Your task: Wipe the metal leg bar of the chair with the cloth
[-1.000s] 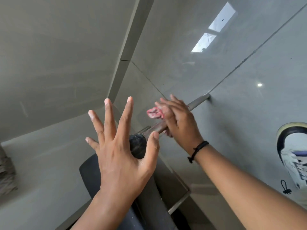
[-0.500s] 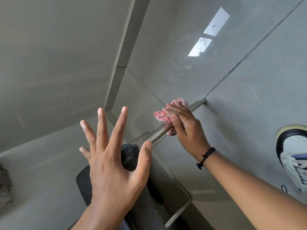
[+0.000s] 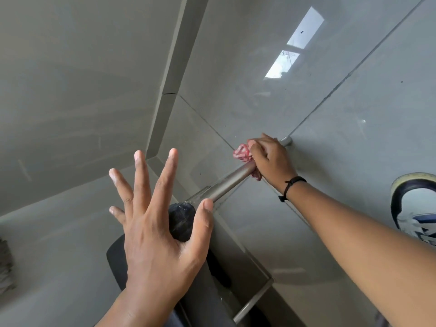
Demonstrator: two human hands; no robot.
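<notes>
A metal leg bar point(image 3: 232, 181) of the chair runs from a black joint point(image 3: 181, 220) up and right to its end cap point(image 3: 287, 140) on the floor. My right hand point(image 3: 271, 159) is wrapped around the bar near that far end, shut on a pink-red cloth point(image 3: 241, 153) that bunches out on its left and under the bar. My left hand point(image 3: 153, 220) hovers with fingers spread wide over the black joint, its thumb tip beside the bar's lower end, holding nothing.
Glossy grey floor tiles point(image 3: 354, 114) lie under the bar, and a grey wall with a skirting strip point(image 3: 169, 74) rises on the left. A white and blue shoe point(image 3: 415, 208) sits at the right edge. A dark chair part point(image 3: 118, 258) and another metal bar point(image 3: 253, 303) are below.
My right hand has slid with the cloth along the bar toward its far end. My left hand stayed spread over the joint.
</notes>
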